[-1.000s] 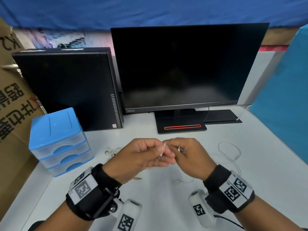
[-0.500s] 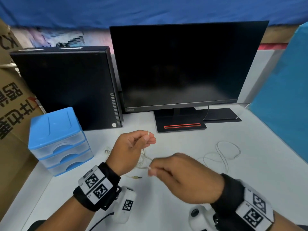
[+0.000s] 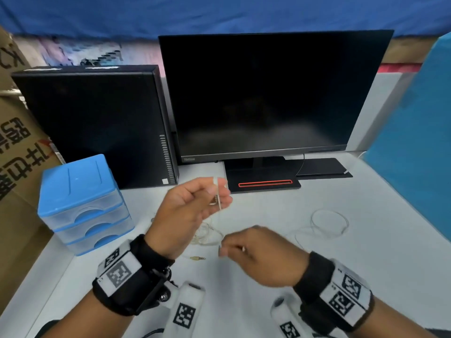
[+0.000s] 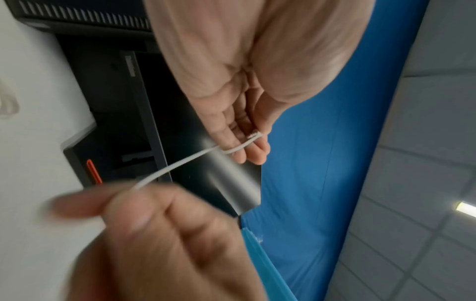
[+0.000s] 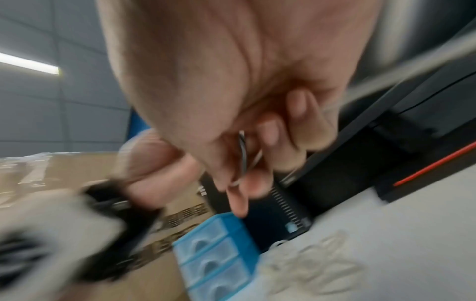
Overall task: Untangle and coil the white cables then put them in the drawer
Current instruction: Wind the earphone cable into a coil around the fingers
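On the desk (image 3: 366,264), compared with half a second ago, the left hand (image 3: 185,211) sits a little higher and nearer the monitor, its fingers (image 4: 242,150) pinching the end of the white cable (image 4: 180,165), which wraps once round a fingertip. From there the cable runs taut down to the right hand (image 3: 263,257), which has barely shifted and whose curled fingers (image 5: 265,183) hold the strand; that view is blurred. At the far left stands the blue drawer unit (image 3: 80,206), all three drawers shut, with a cardboard box (image 3: 17,167) behind it. Next to it rises a black computer tower (image 3: 97,123), then the dark monitor (image 3: 268,93) on its stand. Between the hands a loose tangle of cable (image 3: 205,235) lies on the desk, a gold audio plug (image 3: 197,258) just below it. Farther right a separate loop of cable (image 3: 329,223) rests flat, well apart from the drawers. Nothing blocks the drawer fronts.
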The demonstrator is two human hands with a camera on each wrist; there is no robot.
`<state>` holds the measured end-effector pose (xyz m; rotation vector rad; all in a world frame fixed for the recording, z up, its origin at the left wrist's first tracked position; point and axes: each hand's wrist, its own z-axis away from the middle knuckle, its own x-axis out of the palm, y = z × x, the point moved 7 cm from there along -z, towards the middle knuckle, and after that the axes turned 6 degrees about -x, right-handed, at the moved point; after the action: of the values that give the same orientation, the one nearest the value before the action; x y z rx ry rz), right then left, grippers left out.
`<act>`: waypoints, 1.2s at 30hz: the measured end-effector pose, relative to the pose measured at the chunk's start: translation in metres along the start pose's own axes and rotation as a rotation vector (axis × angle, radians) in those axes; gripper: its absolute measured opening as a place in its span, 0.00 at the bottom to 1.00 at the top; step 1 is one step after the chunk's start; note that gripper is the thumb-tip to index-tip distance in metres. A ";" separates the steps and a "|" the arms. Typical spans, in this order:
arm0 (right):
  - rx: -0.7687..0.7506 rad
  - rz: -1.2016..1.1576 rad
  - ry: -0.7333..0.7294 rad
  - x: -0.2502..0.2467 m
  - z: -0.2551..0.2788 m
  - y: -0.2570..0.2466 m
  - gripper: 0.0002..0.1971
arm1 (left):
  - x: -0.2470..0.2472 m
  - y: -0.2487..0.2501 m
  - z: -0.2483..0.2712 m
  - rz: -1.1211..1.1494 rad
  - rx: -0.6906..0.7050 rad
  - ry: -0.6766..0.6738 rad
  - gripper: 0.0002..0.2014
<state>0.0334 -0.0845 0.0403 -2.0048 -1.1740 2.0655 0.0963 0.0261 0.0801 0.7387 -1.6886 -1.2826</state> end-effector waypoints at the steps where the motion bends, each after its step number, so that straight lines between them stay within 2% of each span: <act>1: -0.046 -0.028 -0.056 0.002 0.002 -0.016 0.12 | -0.008 0.002 -0.003 -0.091 0.038 0.055 0.09; 2: -0.069 -0.090 -0.073 -0.004 0.004 -0.029 0.12 | -0.014 0.002 -0.005 -0.199 0.070 0.096 0.08; 4: -0.112 -0.177 0.022 -0.032 0.009 -0.046 0.11 | -0.015 -0.002 -0.002 -0.468 0.127 0.088 0.10; 6: -0.133 -0.187 0.201 -0.066 0.013 -0.045 0.11 | 0.000 -0.011 0.008 -0.716 0.163 -0.033 0.12; 7: -0.124 -0.202 0.293 -0.079 0.013 -0.038 0.11 | 0.009 -0.016 0.012 -0.747 0.154 -0.091 0.12; 9: -0.064 -0.232 0.458 -0.092 0.010 -0.010 0.12 | 0.022 -0.022 0.015 -0.604 0.077 -0.172 0.13; 11: -0.003 -0.236 0.533 -0.086 0.006 0.015 0.13 | 0.028 -0.022 0.015 -0.393 0.016 -0.192 0.13; 13: 0.033 -0.230 0.488 -0.062 0.001 0.028 0.14 | 0.027 -0.020 0.014 -0.227 -0.034 -0.179 0.14; 15: 0.070 -0.212 0.371 -0.034 -0.003 0.030 0.13 | 0.019 -0.017 0.011 -0.105 -0.049 -0.130 0.16; 17: 0.076 -0.190 0.240 -0.013 -0.004 0.021 0.12 | 0.007 -0.012 0.007 -0.029 -0.034 -0.042 0.12; 19: 0.025 -0.124 0.059 0.002 -0.003 0.001 0.12 | -0.010 -0.008 0.000 -0.026 0.000 0.077 0.12; 21: -0.040 -0.127 -0.066 0.004 0.002 -0.023 0.12 | -0.024 -0.003 -0.006 -0.133 0.060 0.161 0.12; 23: -0.098 -0.207 -0.019 -0.012 0.006 -0.045 0.11 | -0.033 0.000 -0.008 -0.351 0.128 0.193 0.12; 26: -0.143 -0.255 0.277 -0.057 0.010 -0.051 0.10 | -0.020 -0.011 -0.003 -0.572 0.120 0.053 0.13; 29: -0.089 -0.235 0.588 -0.090 0.016 -0.018 0.12 | 0.006 -0.025 0.005 -0.483 0.006 -0.161 0.14; 31: -0.010 -0.193 0.676 -0.093 0.017 0.011 0.12 | 0.022 -0.027 0.011 -0.364 -0.059 -0.275 0.16; 33: 0.071 -0.150 0.613 -0.075 0.011 0.034 0.13 | 0.029 -0.022 0.014 -0.246 -0.082 -0.324 0.17; 36: 0.111 -0.103 0.286 -0.026 0.001 0.035 0.12 | 0.023 -0.008 0.012 -0.043 -0.053 -0.251 0.16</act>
<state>0.0533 -0.1226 0.0438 -2.0539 -1.0597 1.6876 0.0750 0.0098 0.0777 0.6053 -1.8370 -1.4954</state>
